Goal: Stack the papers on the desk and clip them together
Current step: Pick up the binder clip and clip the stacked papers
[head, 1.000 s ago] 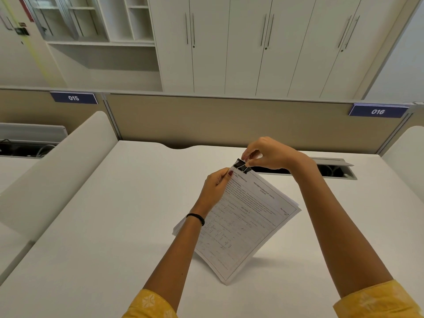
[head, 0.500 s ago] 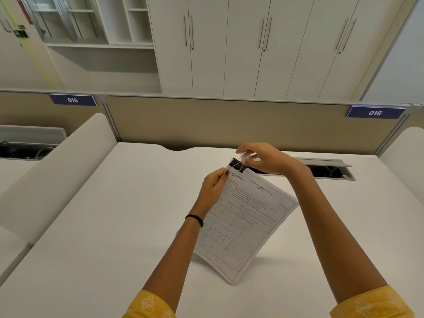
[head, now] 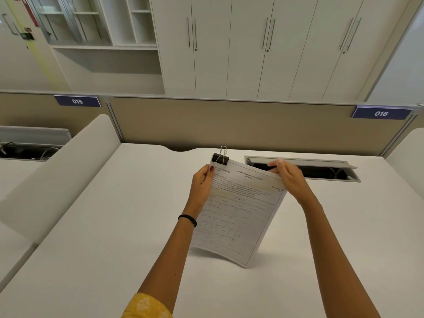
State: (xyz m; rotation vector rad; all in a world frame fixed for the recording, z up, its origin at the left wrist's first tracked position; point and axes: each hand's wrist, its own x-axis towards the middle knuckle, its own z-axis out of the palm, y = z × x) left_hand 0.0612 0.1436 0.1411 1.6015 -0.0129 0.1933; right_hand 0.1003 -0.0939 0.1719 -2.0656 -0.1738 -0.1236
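Left hand point(head: 202, 187) pinching the left edge of the exam papers point(head: 238, 214), thumb on the front sheet just below the black binder clip point(head: 220, 158) (wire handle upright) fastened on the top left corner. Stack held tilted above the white desk point(head: 91, 237), lower edge hanging free. Right hand point(head: 288, 177) gripping the top right corner, near the open cable tray point(head: 302, 167).

desk point(head: 91, 260) bare L+R of papers point(head: 241, 214) | cable tray point(head: 302, 167) open behind R hand point(head: 289, 177) | divider point(head: 52, 177) blocks far L
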